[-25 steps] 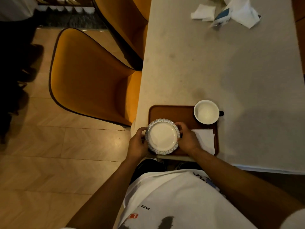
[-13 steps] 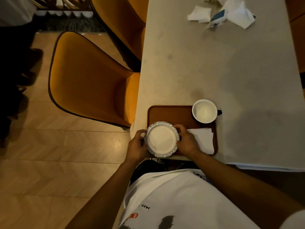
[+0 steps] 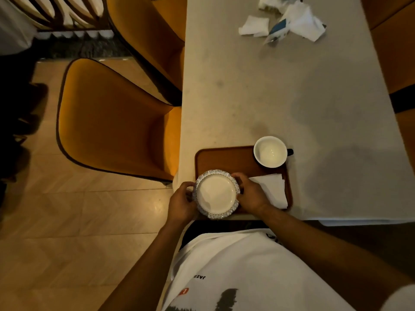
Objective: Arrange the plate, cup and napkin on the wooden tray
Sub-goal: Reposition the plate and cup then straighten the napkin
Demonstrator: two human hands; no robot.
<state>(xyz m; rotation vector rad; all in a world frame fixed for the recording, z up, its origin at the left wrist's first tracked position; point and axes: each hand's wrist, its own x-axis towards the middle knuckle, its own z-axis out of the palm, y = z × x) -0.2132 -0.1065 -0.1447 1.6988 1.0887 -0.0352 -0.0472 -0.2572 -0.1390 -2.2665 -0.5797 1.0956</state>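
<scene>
I am gripping the plate (image 3: 216, 194) between both hands (image 3: 180, 204) (image 3: 251, 194); cup (image 3: 270, 151) and napkin (image 3: 272, 190) are sitting beyond my right hand, already on the tray (image 3: 224, 158).

A dining room: mustard chairs (image 3: 116, 122) beside long table (image 3: 280, 90)

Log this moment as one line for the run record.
both hands: left hand, right hand gripping plate rim | plate: near-left of wooden tray | cup: far-right corner | napkin: right side
</scene>
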